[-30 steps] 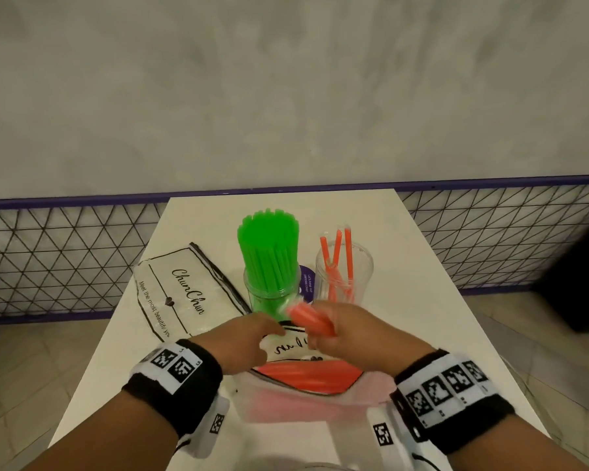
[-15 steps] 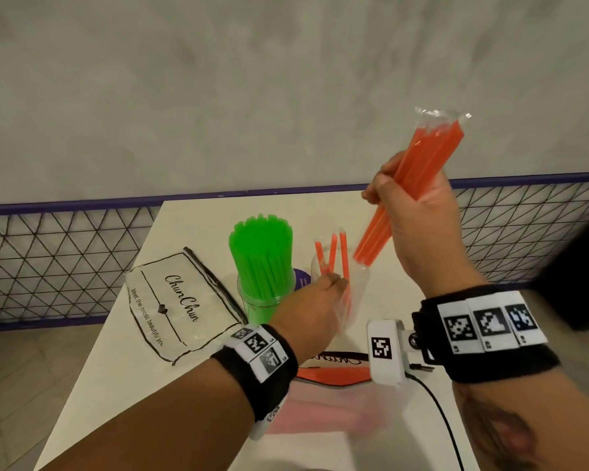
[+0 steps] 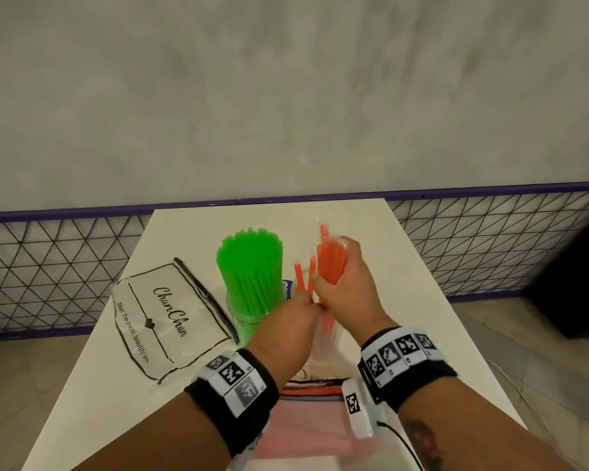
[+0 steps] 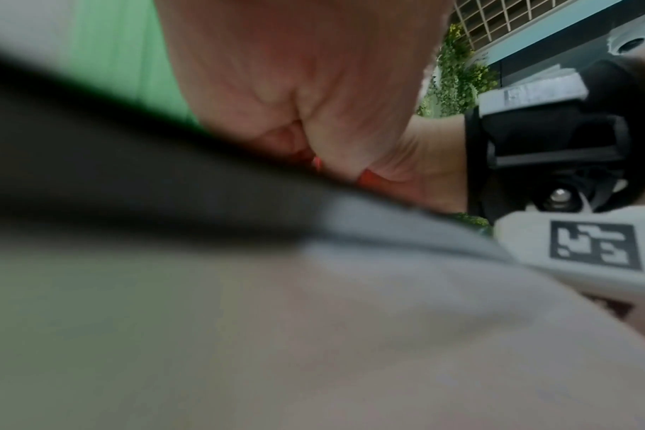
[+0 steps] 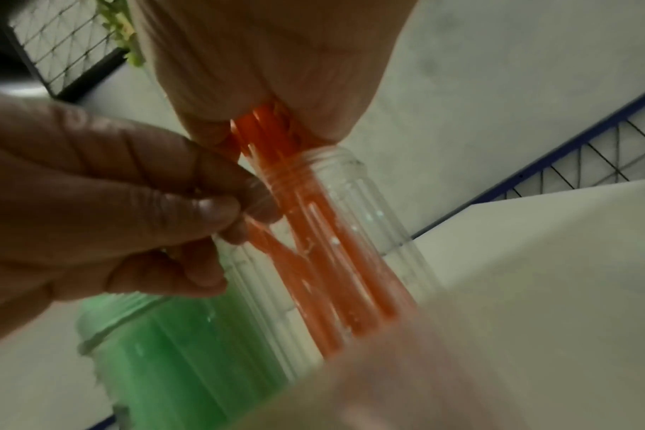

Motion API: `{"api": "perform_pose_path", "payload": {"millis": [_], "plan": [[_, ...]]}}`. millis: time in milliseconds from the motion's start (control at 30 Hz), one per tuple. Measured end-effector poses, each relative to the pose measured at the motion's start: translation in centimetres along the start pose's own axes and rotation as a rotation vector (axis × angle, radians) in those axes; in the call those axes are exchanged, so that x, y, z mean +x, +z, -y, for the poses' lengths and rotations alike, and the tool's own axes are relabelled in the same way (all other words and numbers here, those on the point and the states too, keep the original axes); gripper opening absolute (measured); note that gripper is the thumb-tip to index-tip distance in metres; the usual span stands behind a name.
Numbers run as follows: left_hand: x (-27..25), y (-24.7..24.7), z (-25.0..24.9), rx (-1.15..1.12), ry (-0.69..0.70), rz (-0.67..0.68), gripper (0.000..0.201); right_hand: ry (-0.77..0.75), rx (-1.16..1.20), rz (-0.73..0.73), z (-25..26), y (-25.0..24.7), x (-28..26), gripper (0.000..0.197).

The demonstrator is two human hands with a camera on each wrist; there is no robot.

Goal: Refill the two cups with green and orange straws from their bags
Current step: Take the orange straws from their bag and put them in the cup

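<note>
My right hand [image 3: 340,283] grips a bundle of orange straws [image 3: 332,263] with a clear wrapper at its top. The bundle's lower ends [image 5: 313,232] stand inside the clear cup [image 5: 365,221]. My left hand [image 3: 296,314] is at that cup's rim, thumb and forefinger [image 5: 221,206] pinching the loose orange straws [image 3: 303,278] that lean there. In the head view both hands hide most of the cup. Left of it stands the other cup [image 3: 244,326], packed with green straws [image 3: 250,266]. The left wrist view is blurred and shows the right hand [image 4: 295,87].
An empty printed bag [image 3: 164,317] lies flat on the left of the white table [image 3: 405,300]. A bag with orange straws [image 3: 312,390] lies near me under my wrists. A wire-mesh fence [image 3: 55,266] and a grey wall stand behind the table.
My right hand has come down from head height with the orange bundle, and its lower ends now stand in the clear cup. My left hand has stayed at the cup's rim.
</note>
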State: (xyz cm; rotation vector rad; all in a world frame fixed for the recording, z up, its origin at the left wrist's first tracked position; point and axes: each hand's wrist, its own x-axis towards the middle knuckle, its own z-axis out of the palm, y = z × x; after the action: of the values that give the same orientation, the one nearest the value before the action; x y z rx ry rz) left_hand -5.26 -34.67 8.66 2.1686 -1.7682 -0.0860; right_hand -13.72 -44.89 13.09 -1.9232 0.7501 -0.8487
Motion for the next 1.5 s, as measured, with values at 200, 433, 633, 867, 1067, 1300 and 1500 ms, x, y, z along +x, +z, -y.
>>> {"api": "perform_pose_path", "payload": {"millis": [200,433,633,867,1067,1300,1500], "plan": [[0.1,0.1,0.3,0.034,0.02,0.004,0.04,-0.571,-0.318,-0.193,2.3,-0.2,0.7,0.08],[-0.3,-1.0,-0.2,0.018,0.094,-0.013,0.047,-0.227,-0.756,0.419,0.6,0.0,1.6,0.056],[-3.6,-5.3,-1.0,-0.326,0.174,-0.11,0.022,-0.523,-0.407,0.01,4.0,-1.9,-0.1,0.033],[-5.5,-4.5,1.8,-0.088,0.116,0.547,0.03,-0.246,-0.609,1.116,6.6,-0.3,-4.5,0.021],[-5.9,-3.0,3.5,-0.131,-0.035,0.438,0.031,-0.332,-0.769,0.91,2.1,2.7,-8.2,0.019],[-5.8,-2.9,4.9,-0.168,-0.172,0.451,0.017,-0.435,-0.82,0.745,0.7,1.8,-8.8,0.041],[-4.9,-3.9,4.9,-0.329,-0.351,0.52,0.018,-0.503,-0.989,0.781,0.0,2.1,-9.6,0.043]]}}
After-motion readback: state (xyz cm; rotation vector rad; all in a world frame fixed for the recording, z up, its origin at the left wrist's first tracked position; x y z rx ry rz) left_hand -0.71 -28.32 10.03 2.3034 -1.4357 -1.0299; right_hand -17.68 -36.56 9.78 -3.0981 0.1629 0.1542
